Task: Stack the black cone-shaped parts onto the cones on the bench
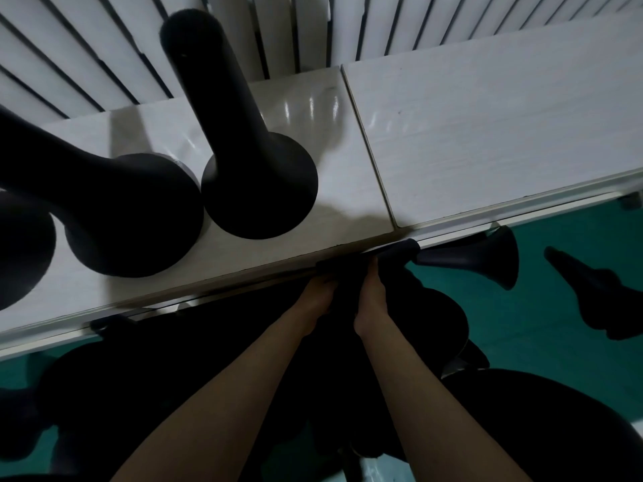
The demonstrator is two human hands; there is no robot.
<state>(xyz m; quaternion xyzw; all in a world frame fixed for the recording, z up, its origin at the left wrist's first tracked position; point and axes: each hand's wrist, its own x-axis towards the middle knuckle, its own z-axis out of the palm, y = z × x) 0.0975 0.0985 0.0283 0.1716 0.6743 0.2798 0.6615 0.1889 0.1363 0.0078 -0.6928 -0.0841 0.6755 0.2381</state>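
left hand (pixel 318 295) gripping, arm extended | right hand (pixel 372 300) gripping, arm extended

A white bench (pixel 487 133) stands before white slatted panels (pixel 417 26), above a teal floor (pixel 504 325).

Three bench cones (pixel 259 172) (pixel 132 213) (pixel 21 252), one held cone (pixel 400 280), two hands (pixel 318 295) (pixel 374 299)

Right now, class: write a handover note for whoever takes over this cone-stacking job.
Hands: left hand and right hand both grip the held cone, just below the bench edge.
Bench: right cone, middle cone and left cone stand upright.
Floor: near cone and far cone lie on their sides.
Done: cannot tell how many parts are already stacked.
Left: stack the held cone, then probably the floor ones.
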